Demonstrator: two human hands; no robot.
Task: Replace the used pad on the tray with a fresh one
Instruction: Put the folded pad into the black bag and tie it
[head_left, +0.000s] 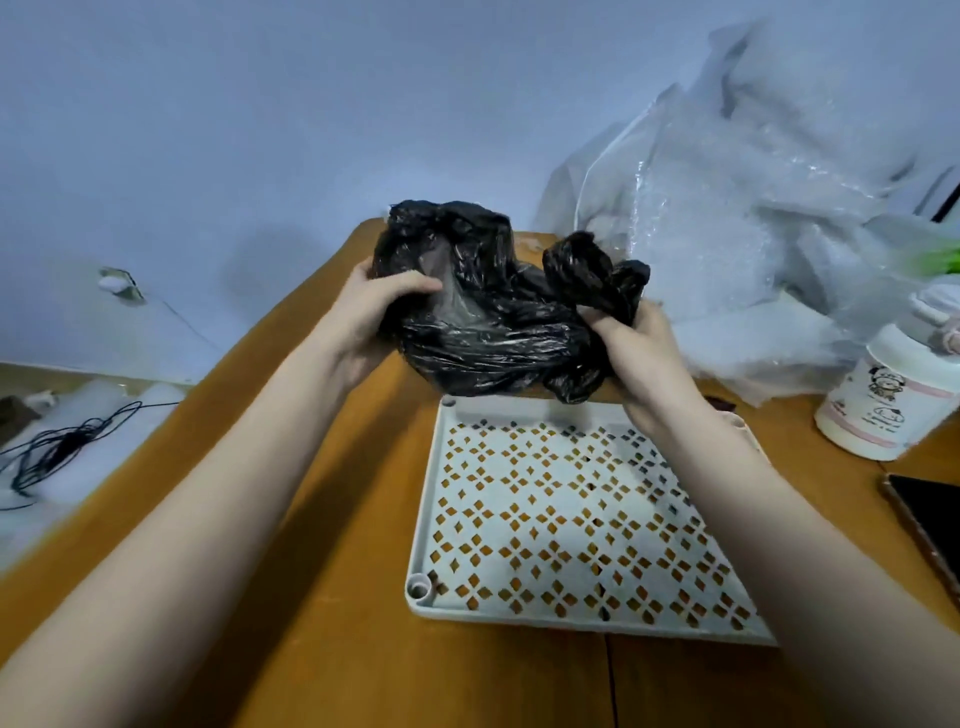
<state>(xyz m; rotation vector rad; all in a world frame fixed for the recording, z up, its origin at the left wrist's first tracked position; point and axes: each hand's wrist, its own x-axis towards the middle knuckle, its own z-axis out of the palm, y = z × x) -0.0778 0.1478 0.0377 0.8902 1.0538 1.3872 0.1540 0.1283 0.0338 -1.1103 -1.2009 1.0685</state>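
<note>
Head view: 2 hands raised over the surface.
Left hand: grasping the black bag at its side.
Right hand: clenched round the bag's twisted end.
Tray: just below both hands, padless.

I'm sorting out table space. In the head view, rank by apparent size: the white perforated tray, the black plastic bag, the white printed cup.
1. White perforated plastic tray, largest.
2. Crumpled black plastic bag, though held up nearer the camera, so its rank is less sure.
3. White printed cup, smallest.
</note>
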